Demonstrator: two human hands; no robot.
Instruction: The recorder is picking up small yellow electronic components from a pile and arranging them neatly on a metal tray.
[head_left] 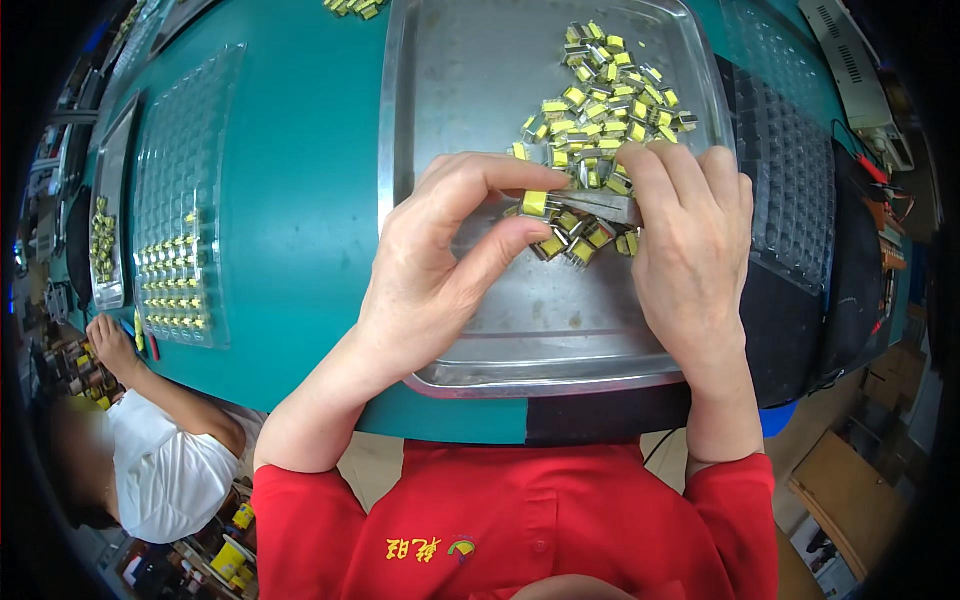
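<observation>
Over the metal tray [480,90], the left hand [428,245] pinches 1 yellow part [535,204] between thumb and forefinger, above a heap of similar parts [605,115]. The right hand [692,235] is closed around metal tweezers [602,206], their tips seemingly touching that part.

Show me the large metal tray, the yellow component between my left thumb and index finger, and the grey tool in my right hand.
Large metal tray [465,90]: head view, bare floor at upper left.
Yellow component [535,204]: head view, its yellow face.
Grey tool [603,204]: head view, middle of its visible length.
</observation>
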